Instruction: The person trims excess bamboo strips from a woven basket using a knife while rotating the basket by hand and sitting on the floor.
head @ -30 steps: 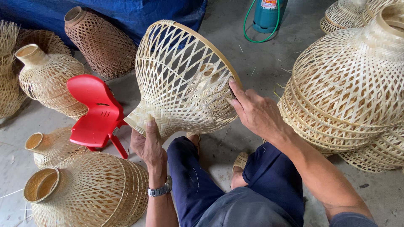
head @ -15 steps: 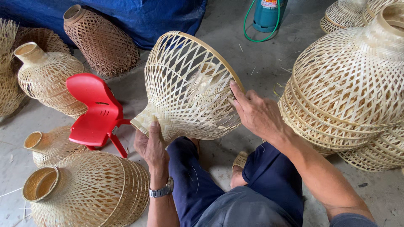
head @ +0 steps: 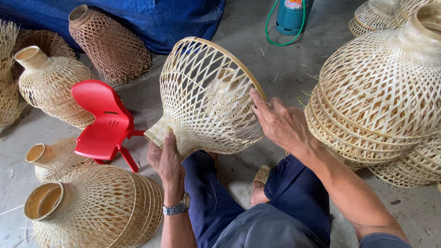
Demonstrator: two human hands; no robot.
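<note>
Pale lattice-woven bamboo shade (head: 206, 98), red plastic chair (head: 103, 121), blue tarp (head: 156, 18), perhaps teal canister (head: 291, 16)

one pale woven bamboo shade (head: 206, 101) in hand, one brown woven shade (head: 110, 43), one red plastic chair (head: 103, 121), one teal canister (head: 294, 16), one green hose (head: 271, 32).
</note>
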